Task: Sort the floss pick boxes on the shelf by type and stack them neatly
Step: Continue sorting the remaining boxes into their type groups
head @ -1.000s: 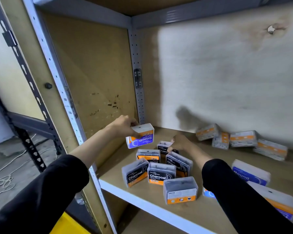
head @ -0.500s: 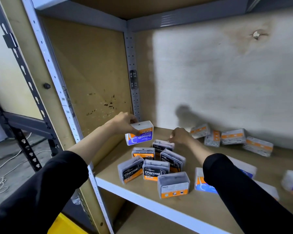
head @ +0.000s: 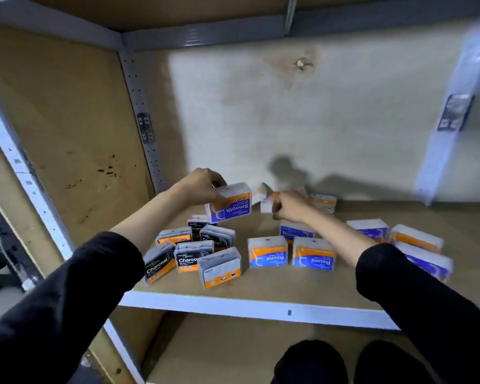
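Observation:
My left hand (head: 201, 185) holds a white and blue "Smooth" box (head: 229, 203) upside down in the air, above a cluster of several black "Charcoal" boxes (head: 189, 254) at the shelf's left front. My right hand (head: 290, 207) is closed on a white and orange box (head: 265, 198) at the back of the shelf, lifted and tilted; its label is blurred. Two blue "Round" boxes (head: 268, 252) stand side by side in the middle. More white, orange and blue boxes (head: 416, 246) lie to the right, partly behind my right forearm.
The wooden shelf board (head: 261, 289) has a white metal front rail (head: 233, 304). A side panel closes the left, a pale back wall the rear. A perforated upright post (head: 147, 139) stands in the back left corner. My dark shoes (head: 311, 361) show below.
The view has swung right and down. My right hand moved from the Charcoal cluster to the back and closed on a white and orange box. My left hand keeps the Smooth box raised.

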`<state>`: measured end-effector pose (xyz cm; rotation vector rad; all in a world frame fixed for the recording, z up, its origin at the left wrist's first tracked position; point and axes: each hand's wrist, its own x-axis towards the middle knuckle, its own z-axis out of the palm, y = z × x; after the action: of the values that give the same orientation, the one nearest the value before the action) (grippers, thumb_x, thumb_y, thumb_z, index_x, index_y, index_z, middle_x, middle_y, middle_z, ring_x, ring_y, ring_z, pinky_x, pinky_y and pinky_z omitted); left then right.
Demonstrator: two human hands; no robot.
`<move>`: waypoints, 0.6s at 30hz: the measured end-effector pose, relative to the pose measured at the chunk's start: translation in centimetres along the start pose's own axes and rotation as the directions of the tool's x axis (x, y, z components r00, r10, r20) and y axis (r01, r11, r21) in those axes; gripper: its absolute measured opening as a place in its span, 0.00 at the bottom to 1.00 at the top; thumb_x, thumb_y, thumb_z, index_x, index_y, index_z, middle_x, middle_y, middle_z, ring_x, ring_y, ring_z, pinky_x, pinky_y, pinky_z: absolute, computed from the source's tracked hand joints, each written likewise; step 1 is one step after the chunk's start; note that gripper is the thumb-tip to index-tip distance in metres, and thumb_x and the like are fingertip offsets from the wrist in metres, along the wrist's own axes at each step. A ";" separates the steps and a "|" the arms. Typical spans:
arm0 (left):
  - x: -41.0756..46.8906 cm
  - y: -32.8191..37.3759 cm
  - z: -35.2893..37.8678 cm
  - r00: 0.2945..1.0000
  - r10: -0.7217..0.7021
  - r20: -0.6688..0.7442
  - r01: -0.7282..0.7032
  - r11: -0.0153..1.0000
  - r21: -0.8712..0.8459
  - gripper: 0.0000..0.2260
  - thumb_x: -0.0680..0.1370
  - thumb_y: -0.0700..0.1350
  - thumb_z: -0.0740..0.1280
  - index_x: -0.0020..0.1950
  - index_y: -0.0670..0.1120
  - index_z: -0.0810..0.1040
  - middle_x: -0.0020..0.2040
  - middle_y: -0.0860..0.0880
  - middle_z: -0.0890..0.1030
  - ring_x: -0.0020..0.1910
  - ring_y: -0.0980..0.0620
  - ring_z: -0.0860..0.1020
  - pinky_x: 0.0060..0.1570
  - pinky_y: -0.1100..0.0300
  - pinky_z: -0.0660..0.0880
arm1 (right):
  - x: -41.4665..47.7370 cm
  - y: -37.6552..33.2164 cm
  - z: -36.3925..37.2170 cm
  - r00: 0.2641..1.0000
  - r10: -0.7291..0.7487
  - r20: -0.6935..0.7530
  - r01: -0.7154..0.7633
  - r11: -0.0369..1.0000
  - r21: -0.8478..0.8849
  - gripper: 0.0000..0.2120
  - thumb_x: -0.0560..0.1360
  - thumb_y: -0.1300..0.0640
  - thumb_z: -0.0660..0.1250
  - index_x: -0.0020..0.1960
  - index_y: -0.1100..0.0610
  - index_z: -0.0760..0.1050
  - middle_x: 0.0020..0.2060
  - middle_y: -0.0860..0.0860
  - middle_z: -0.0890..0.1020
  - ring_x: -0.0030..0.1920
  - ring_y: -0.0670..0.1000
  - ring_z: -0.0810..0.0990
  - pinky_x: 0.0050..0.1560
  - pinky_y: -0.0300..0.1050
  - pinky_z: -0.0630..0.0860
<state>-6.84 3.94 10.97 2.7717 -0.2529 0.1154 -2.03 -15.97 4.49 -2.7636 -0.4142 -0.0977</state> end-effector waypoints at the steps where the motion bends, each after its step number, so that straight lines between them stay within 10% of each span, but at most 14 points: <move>1: 0.2 1.0 0.5 0.999 0.031 0.011 -0.031 1.000 -0.007 0.19 0.71 0.43 0.72 0.60 0.40 0.77 0.57 0.43 0.80 0.47 0.51 0.76 0.48 0.62 0.72 | -1.4 0.9 -0.3 1.000 0.019 -0.007 -0.019 1.000 0.007 0.14 0.72 0.61 0.67 0.56 0.63 0.77 0.53 0.60 0.82 0.53 0.58 0.80 0.46 0.45 0.73; 18: 3.9 12.5 7.2 0.938 0.328 0.113 -0.316 0.942 -0.112 0.18 0.72 0.40 0.70 0.61 0.40 0.75 0.60 0.42 0.79 0.50 0.51 0.75 0.47 0.59 0.72 | -15.1 12.3 5.2 0.952 0.305 -0.002 -0.304 0.951 0.057 0.19 0.78 0.52 0.59 0.67 0.59 0.70 0.66 0.55 0.73 0.65 0.53 0.72 0.64 0.46 0.70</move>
<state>-5.04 -10.76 8.97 2.6263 -0.7285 0.0028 -12.70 -29.32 -6.15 -2.7321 0.0165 -0.0241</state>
